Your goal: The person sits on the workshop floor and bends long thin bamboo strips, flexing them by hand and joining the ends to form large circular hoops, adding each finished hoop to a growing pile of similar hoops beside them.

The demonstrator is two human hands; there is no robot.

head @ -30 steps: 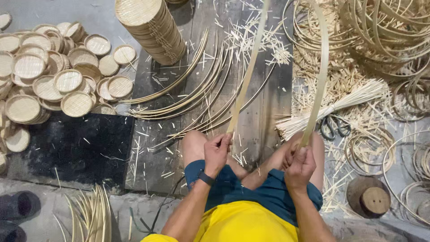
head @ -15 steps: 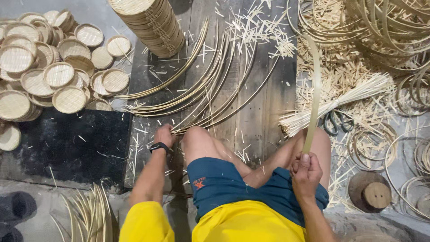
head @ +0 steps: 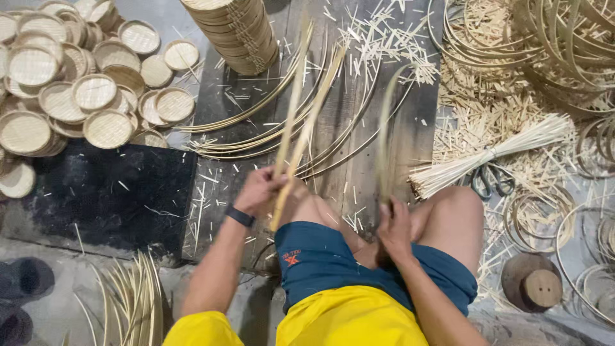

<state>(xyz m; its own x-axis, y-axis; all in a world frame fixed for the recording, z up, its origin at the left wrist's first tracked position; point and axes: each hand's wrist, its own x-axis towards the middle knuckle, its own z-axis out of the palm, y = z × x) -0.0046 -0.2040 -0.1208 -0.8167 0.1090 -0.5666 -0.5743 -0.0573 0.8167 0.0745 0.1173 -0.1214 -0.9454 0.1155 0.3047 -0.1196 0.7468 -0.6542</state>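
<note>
I am gripping two bamboo strips (head: 301, 138) in my left hand (head: 259, 190), lifting them off the loose strips (head: 256, 138) lying across the wooden board (head: 349, 173). My right hand (head: 395, 227) is clenching a single strip (head: 383, 138) upright (blurred) above my knee. Woven lids (head: 70, 96) are piling beyond the board's left edge, a tied stick bundle (head: 487, 157) past its right edge.

There is only one view, from the person's head. It looks steeply down and close at the knees at bottom centre; the wooden board (head: 359, 147) fills the upper centre.
</note>
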